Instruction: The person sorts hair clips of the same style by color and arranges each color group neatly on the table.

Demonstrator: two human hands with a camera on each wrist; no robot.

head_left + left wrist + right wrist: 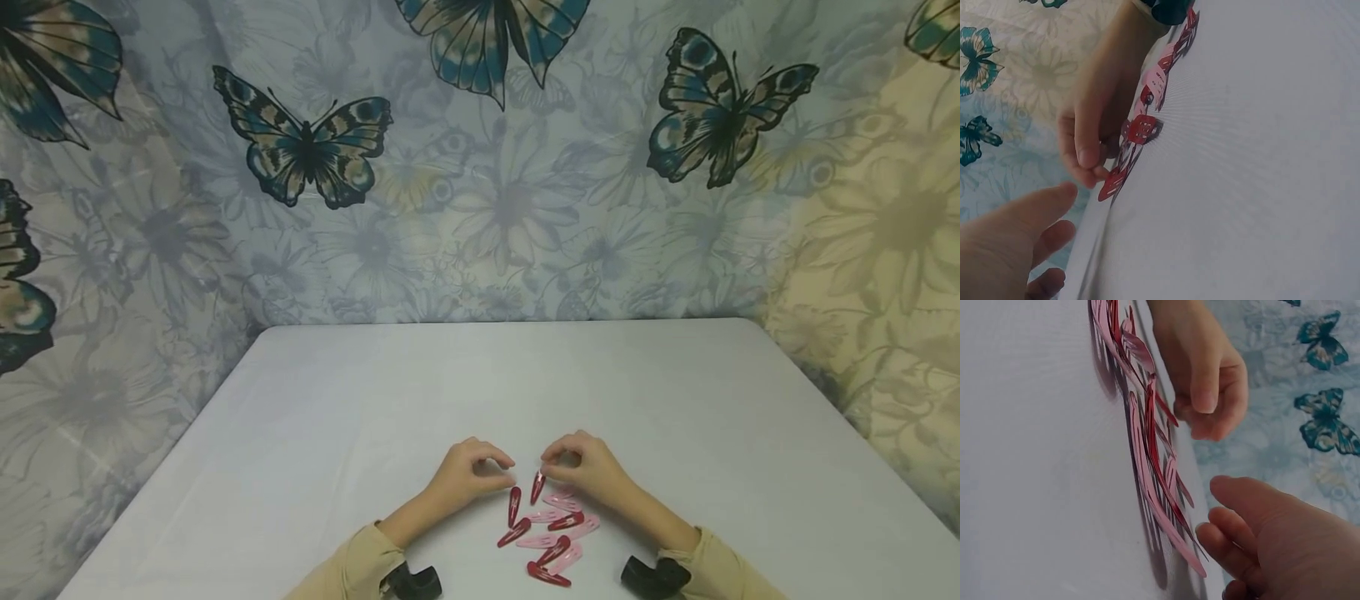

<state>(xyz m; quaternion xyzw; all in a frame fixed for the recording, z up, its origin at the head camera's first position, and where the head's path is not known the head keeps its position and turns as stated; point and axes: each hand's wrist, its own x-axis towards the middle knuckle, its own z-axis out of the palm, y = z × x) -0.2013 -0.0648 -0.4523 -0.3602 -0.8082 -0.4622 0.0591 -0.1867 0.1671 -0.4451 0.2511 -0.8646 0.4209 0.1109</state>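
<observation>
Several red and pink snap hair clips lie in a loose cluster between the hands on the white table. My left hand is at the cluster's far left, thumb and fingers curved with a gap between them and nothing held. Just below its thumb lies a red hair clip. My right hand is opposite, fingertips right at the top end of another red hair clip. The right wrist view shows a gap between that hand's thumb and fingers. Pink hair clips lie below the right hand.
Nearer the front, more red hair clips overlap pink ones. The white table reaches back to a cloth backdrop printed with butterflies and flowers. Dark camera mounts sit at both wrists, by beige sleeves.
</observation>
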